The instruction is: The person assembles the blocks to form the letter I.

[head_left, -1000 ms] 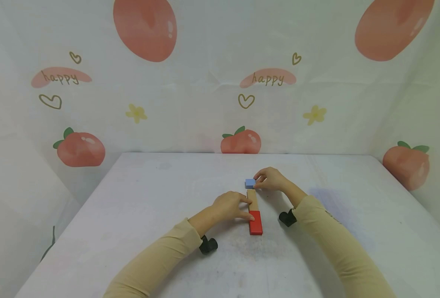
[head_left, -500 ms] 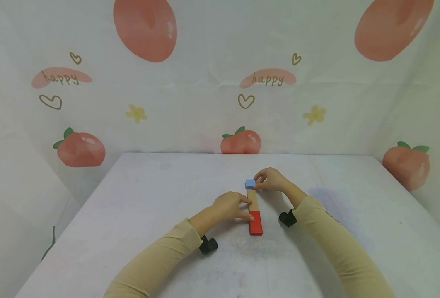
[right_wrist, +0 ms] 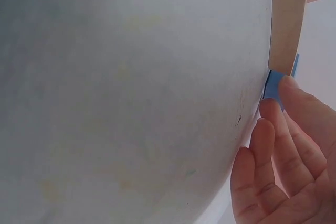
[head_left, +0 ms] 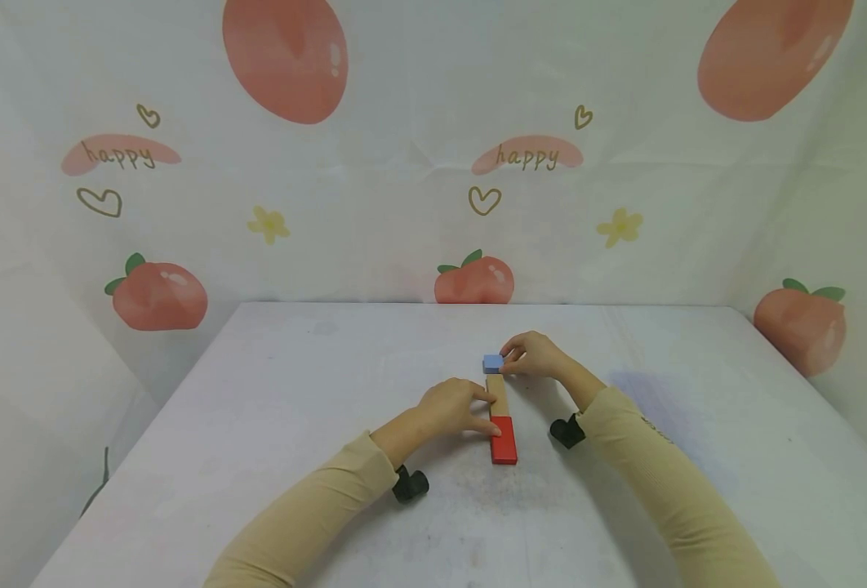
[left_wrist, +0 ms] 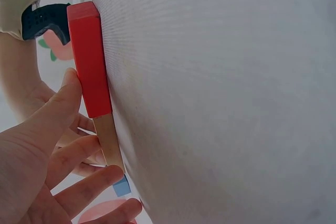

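Three blocks lie end to end on the table: a red block (head_left: 504,441) nearest, a bare wooden block (head_left: 497,394) in the middle, a blue block (head_left: 493,363) farthest. My left hand (head_left: 454,407) reaches in from the left, its thumb touching the red block and its index finger the wooden one. In the left wrist view its fingers (left_wrist: 86,190) are spread and loosely extended. My right hand (head_left: 536,356) is at the right side of the blue block. The right wrist view shows its thumb and index finger pinching the blue block (right_wrist: 274,84).
The white table (head_left: 316,457) backs onto a printed curtain (head_left: 375,147). A black wrist device (head_left: 410,484) sits below the left cuff, and another black device (head_left: 567,430) below the right cuff. A dark cord (head_left: 103,469) shows at the table's left edge.
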`<state>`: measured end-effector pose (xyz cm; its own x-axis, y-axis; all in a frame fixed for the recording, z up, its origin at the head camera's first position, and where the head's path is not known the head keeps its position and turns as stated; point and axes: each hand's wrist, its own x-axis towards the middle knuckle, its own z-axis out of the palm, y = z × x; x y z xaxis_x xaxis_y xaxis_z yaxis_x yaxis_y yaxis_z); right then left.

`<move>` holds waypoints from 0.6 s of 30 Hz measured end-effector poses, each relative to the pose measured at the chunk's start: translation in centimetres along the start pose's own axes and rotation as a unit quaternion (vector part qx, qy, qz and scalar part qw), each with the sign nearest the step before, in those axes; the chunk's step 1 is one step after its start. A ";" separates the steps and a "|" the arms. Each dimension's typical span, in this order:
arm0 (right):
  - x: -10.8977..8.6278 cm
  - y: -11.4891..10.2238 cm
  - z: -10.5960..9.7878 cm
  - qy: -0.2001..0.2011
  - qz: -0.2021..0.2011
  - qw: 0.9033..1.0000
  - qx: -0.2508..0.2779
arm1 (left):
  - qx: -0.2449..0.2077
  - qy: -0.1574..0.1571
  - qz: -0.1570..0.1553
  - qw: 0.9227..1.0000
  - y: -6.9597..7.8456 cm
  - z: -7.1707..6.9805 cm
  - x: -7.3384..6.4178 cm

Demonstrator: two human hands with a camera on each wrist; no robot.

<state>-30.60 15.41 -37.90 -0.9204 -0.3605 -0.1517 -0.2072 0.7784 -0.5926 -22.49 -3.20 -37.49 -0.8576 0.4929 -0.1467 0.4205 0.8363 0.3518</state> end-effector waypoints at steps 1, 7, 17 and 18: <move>0.0 0.0 0.0 0.000 -0.001 1.000 0.000 | 0.001 0.000 -0.001 1.000 0.0 0.0 0.0; -0.2 -0.2 -0.2 0.000 -0.003 1.000 0.003 | 0.004 -0.001 -0.004 1.000 0.0 0.0 0.0; -0.3 -0.2 -0.2 -0.001 0.000 1.000 0.005 | 0.000 -0.003 -0.004 1.000 0.1 -0.1 0.0; -0.3 -0.2 -0.2 -0.001 0.001 1.000 0.005 | 0.000 -0.002 -0.003 1.000 0.1 0.0 0.0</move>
<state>-30.30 15.42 -37.58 -0.9200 -0.3598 -0.1555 -0.2011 0.7739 -0.6006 -22.45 -3.18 -37.42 -0.8592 0.4885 -0.1524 0.4150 0.8394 0.3509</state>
